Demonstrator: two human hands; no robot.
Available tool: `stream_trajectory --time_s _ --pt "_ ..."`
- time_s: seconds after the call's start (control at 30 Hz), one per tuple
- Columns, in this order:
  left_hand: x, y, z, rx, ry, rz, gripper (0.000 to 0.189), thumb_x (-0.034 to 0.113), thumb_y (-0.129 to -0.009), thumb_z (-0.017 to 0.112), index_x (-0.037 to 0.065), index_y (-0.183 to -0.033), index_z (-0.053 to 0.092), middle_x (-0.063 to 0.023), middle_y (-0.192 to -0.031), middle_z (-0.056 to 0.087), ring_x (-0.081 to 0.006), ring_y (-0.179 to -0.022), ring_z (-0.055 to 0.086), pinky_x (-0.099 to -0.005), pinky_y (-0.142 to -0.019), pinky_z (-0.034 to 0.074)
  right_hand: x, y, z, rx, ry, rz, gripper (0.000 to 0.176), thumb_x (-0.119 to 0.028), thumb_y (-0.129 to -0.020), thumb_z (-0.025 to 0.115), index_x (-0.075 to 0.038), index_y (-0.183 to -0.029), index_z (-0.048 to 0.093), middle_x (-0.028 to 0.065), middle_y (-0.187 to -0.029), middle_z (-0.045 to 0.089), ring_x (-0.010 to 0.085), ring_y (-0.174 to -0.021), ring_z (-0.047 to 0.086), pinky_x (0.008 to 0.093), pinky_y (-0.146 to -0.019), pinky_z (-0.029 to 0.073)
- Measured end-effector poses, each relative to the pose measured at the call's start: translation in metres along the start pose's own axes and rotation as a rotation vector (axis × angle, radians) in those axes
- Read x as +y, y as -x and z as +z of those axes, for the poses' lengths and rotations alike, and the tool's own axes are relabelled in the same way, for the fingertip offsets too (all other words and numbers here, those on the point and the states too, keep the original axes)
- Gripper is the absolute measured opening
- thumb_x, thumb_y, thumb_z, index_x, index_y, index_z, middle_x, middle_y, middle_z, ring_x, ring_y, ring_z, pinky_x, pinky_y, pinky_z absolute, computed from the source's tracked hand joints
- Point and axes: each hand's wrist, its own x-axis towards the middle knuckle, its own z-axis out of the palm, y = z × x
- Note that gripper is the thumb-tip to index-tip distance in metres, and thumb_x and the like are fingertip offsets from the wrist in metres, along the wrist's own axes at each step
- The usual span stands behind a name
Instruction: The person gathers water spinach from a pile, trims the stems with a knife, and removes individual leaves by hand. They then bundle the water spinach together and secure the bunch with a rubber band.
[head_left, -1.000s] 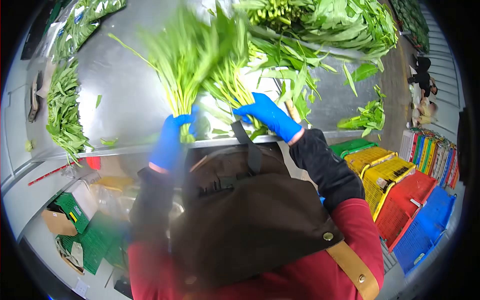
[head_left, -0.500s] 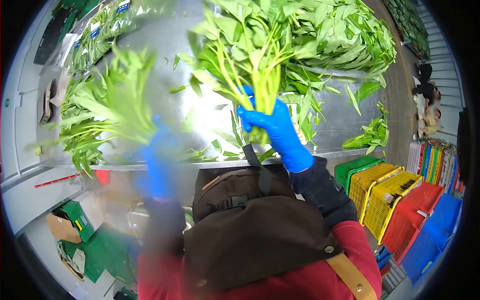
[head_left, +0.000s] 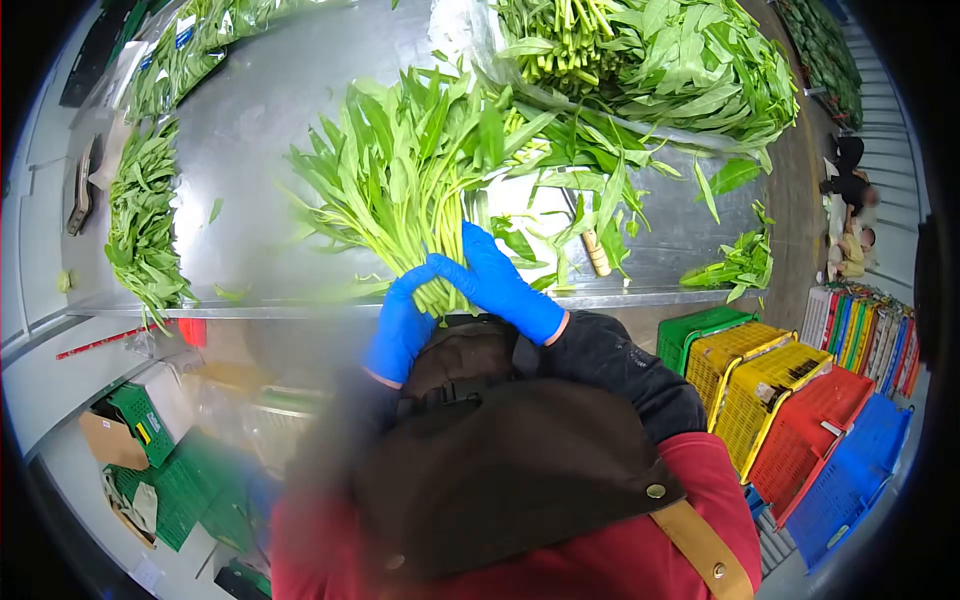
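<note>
Both my hands wear blue gloves and meet at the stems of one bunch of leafy greens [head_left: 400, 190], just above the table's near edge. My left hand [head_left: 405, 320] wraps the lower left of the stems, and my right hand [head_left: 498, 283] grips them from the right. The leaves fan up and to the left. Right of the bunch, a wooden-handled tool [head_left: 596, 254] lies among loose leaves [head_left: 610, 205] on the metal table [head_left: 270, 120]. A big heap of greens [head_left: 690, 75] lies on plastic at the upper right.
More greens [head_left: 145, 215] line the table's left side, with bagged greens [head_left: 215, 30] behind them. Yellow [head_left: 775, 390], red [head_left: 808, 437] and blue crates [head_left: 850, 480] stand at the lower right. Green crates [head_left: 180, 480] are at the lower left. People [head_left: 850, 190] are at the far right.
My hands have come together. The bunch from my left hand and the one from my right now form a single bunch, lower and nearer the table's front edge.
</note>
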Motion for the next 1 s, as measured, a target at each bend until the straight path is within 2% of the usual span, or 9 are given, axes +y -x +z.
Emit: stream_trajectory --time_s 0.07,0.17,0.37,0.4,0.5,0.53,0.63,0.67,1.0 --pt "-0.001 -0.001 -0.001 -0.061 0.075 -0.041 0.036 0.009 -0.082 0.055 0.0 -0.116 0.051 -0.0119 -0.109 0.06 -0.0243 -0.097 0.059 -0.038 -0.087 0.047 0.007 0.002 0.003 0.037 0.294 -0.07 0.07 -0.049 -0.087 0.05 0.007 -0.127 0.039 0.0295 -0.124 0.045 0.0429 -0.116 0.041 0.0442 -0.101 0.03" --pt "0.001 -0.002 -0.001 -0.115 0.126 -0.086 0.041 0.007 -0.082 0.054 -0.001 -0.121 0.047 -0.0132 -0.113 0.058 -0.0257 -0.1 0.058 -0.039 -0.089 0.047 0.018 0.003 0.001 -0.023 0.246 0.008 0.073 -0.052 -0.087 0.048 0.009 -0.128 0.037 0.0309 -0.125 0.044 0.0423 -0.118 0.04 0.0443 -0.101 0.031" --pt "-0.01 -0.011 -0.004 -0.303 -0.038 -0.064 0.052 0.004 -0.077 0.057 -0.001 -0.127 0.043 -0.0144 -0.116 0.055 -0.0263 -0.105 0.056 -0.0382 -0.09 0.047 -0.003 0.01 -0.026 -0.191 0.31 0.14 0.066 -0.05 -0.088 0.046 0.006 -0.123 0.043 0.0286 -0.115 0.051 0.0413 -0.103 0.052 0.0458 -0.084 0.043" --pt "-0.009 -0.009 0.002 -0.307 -0.055 -0.049 0.053 0.003 -0.076 0.058 -0.001 -0.127 0.043 -0.0144 -0.115 0.056 -0.0261 -0.104 0.056 -0.038 -0.089 0.047 -0.012 0.008 -0.033 -0.136 0.332 0.04 0.052 -0.046 -0.088 0.048 -0.001 -0.113 0.053 0.0211 -0.101 0.06 0.036 -0.085 0.06 0.0437 -0.07 0.048" --pt "-0.006 -0.009 0.005 -0.347 -0.131 -0.025 0.053 0.002 -0.074 0.06 0.0 -0.125 0.044 -0.0145 -0.111 0.057 -0.0252 -0.101 0.058 -0.0374 -0.083 0.05 -0.046 -0.008 -0.061 -0.188 0.379 0.353 0.041 -0.043 -0.088 0.049 -0.007 -0.105 0.06 0.0138 -0.089 0.064 0.0302 -0.072 0.063 0.0408 -0.063 0.049" --pt "-0.007 -0.009 0.009 -0.346 -0.164 -0.001 0.052 0.002 -0.074 0.06 0.0 -0.124 0.045 -0.0146 -0.11 0.058 -0.0252 -0.1 0.058 -0.0374 -0.082 0.051 -0.057 -0.01 -0.063 -0.002 0.446 0.19 0.034 -0.037 -0.083 0.059 -0.006 -0.098 0.064 0.0094 -0.077 0.066 0.0255 -0.061 0.064 0.0331 -0.057 0.05" --pt "-0.017 -0.013 0.002 -0.259 -0.214 0.07 0.053 0.002 -0.074 0.062 0.0 -0.124 0.045 -0.0124 -0.112 0.057 -0.0233 -0.1 0.057 -0.0351 -0.084 0.049 -0.064 -0.019 -0.041 0.064 0.285 0.001 0.035 -0.034 -0.079 0.063 -0.008 -0.102 0.063 0.0095 -0.082 0.064 0.0277 -0.066 0.064 0.0355 -0.06 0.049" --pt "-0.026 -0.017 -0.007 -0.168 -0.23 0.114 0.053 0.001 -0.074 0.062 0.0 -0.124 0.044 -0.0119 -0.113 0.056 -0.0227 -0.102 0.056 -0.0345 -0.085 0.048 -0.061 -0.026 -0.022 -0.056 0.495 -0.118 0.037 -0.032 -0.076 0.065 -0.011 -0.106 0.062 0.009 -0.087 0.061 0.0293 -0.071 0.062 0.0372 -0.062 0.049" --pt "-0.012 -0.005 0.005 -0.224 -0.401 0.126 0.065 -0.002 -0.068 0.062 0.0 -0.128 0.04 -0.0094 -0.124 0.05 -0.0201 -0.11 0.051 -0.0303 -0.09 0.045 -0.038 -0.021 -0.01 -0.076 0.397 0.035 0.021 -0.028 -0.073 0.066 -0.012 -0.087 0.067 0.0075 -0.076 0.062 0.0242 -0.065 0.062 0.0343 -0.058 0.048"
